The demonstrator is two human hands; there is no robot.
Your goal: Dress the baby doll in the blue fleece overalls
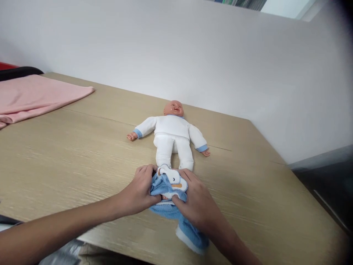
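Note:
A baby doll (173, 127) in a white top with blue cuffs lies on its back on the table, head toward the wall and arms spread. At its feet is a blue fluffy doll garment (165, 187) with a white animal patch. My left hand (142, 187) grips the garment's left side, thumb and fingers closed on the cloth. On the opposite side my right hand (194, 195) pinches it too, the thumb over the edge. The garment bunches around the doll's lower legs; the feet are mostly hidden. One blue end with a white trim hangs toward me under my right wrist.
The wooden table (82, 158) runs to a white wall (165, 51). A pink cloth (41, 94) lies at the far left, beside a black and red object (22, 71). Something dark (325, 184) stands past the right edge.

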